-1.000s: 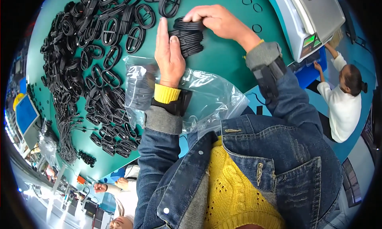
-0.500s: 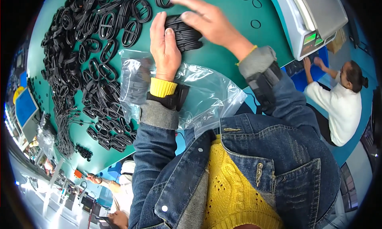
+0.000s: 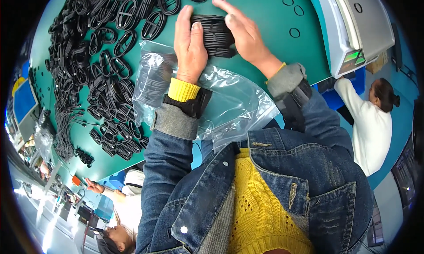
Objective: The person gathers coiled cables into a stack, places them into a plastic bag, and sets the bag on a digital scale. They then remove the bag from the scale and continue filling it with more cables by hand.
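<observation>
Your left hand (image 3: 191, 46) and right hand (image 3: 249, 37) face each other on the green desk (image 3: 274, 42), both with fingers extended rather than curled shut, bracing a stack of coiled black cables (image 3: 216, 37) from its two sides. That stack sits just beyond the clear plastic bag (image 3: 240, 95), whose left part holds more coiled cables (image 3: 155, 82) near your left wrist. Off to your left spreads a large cable pile (image 3: 70, 46), and a pale machine (image 3: 371, 24) stands to your right.
</observation>
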The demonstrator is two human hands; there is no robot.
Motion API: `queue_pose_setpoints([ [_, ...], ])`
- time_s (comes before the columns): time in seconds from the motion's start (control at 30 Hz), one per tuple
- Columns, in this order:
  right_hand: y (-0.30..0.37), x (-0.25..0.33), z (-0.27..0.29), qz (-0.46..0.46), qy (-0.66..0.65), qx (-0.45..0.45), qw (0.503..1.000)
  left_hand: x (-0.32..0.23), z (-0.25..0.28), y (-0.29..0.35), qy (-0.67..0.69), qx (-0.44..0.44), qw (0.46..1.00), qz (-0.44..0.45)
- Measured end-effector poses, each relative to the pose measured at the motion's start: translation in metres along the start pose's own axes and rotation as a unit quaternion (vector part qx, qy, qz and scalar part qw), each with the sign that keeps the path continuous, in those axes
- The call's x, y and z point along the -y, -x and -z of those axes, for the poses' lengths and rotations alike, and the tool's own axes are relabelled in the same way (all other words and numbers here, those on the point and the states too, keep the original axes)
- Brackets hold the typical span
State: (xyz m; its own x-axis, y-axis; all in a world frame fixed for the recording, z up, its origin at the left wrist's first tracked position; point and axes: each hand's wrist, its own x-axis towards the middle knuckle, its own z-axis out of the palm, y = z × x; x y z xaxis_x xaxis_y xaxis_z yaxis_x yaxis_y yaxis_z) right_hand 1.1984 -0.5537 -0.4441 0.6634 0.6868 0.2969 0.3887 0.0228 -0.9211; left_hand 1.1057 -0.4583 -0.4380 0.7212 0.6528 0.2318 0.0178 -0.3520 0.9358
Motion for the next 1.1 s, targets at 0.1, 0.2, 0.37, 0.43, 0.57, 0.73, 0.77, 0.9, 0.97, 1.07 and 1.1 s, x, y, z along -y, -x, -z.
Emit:
queue_pose_setpoints([
  [0.1, 0.006, 0.012, -0.012, -0.048, -0.085, -0.041, 0.994, 0.003, 0.005, -0.001, 0.033, 0.016, 0.999, -0.006],
  [0.2, 0.0, 0.01, -0.01, -0.024, -0.074, -0.002, 0.997, 0.006, 0.009, -0.001, 0.084, 0.039, 0.996, 0.002],
  [0.37, 0.004, 0.002, -0.005, -0.03, -0.067, 0.043, 0.996, 0.004, 0.007, 0.005, -0.03, 0.036, 0.999, -0.009],
  [0.43, 0.007, 0.008, 0.006, 0.035, 0.024, 0.074, 0.996, 0.005, 0.009, 0.003, -0.057, 0.048, 0.997, -0.011],
  [0.57, 0.004, 0.008, 0.017, 0.134, 0.198, 0.155, 0.959, 0.003, 0.011, -0.002, -0.123, 0.061, 0.99, -0.046],
  [0.73, 0.002, 0.016, 0.013, 0.077, 0.2, 0.187, 0.959, 0.006, 0.012, 0.0, -0.079, 0.061, 0.995, 0.009],
  [0.77, 0.004, 0.018, 0.011, 0.075, 0.201, 0.174, 0.961, 0.008, 0.011, -0.001, -0.04, 0.042, 0.998, 0.019],
  [0.9, 0.0, 0.017, 0.014, 0.039, 0.194, 0.196, 0.96, 0.011, 0.014, 0.0, 0.0, 0.005, 0.999, 0.041],
  [0.97, 0.004, 0.01, 0.016, 0.062, 0.187, 0.179, 0.964, 0.012, 0.017, -0.003, -0.068, 0.007, 0.996, 0.049],
  [1.07, 0.006, 0.003, 0.019, 0.103, 0.172, 0.151, 0.968, 0.011, 0.017, 0.0, -0.161, 0.029, 0.987, 0.001],
  [1.1, 0.005, 0.004, 0.018, 0.116, 0.17, 0.137, 0.969, 0.009, 0.017, 0.002, -0.205, 0.041, 0.978, -0.02],
])
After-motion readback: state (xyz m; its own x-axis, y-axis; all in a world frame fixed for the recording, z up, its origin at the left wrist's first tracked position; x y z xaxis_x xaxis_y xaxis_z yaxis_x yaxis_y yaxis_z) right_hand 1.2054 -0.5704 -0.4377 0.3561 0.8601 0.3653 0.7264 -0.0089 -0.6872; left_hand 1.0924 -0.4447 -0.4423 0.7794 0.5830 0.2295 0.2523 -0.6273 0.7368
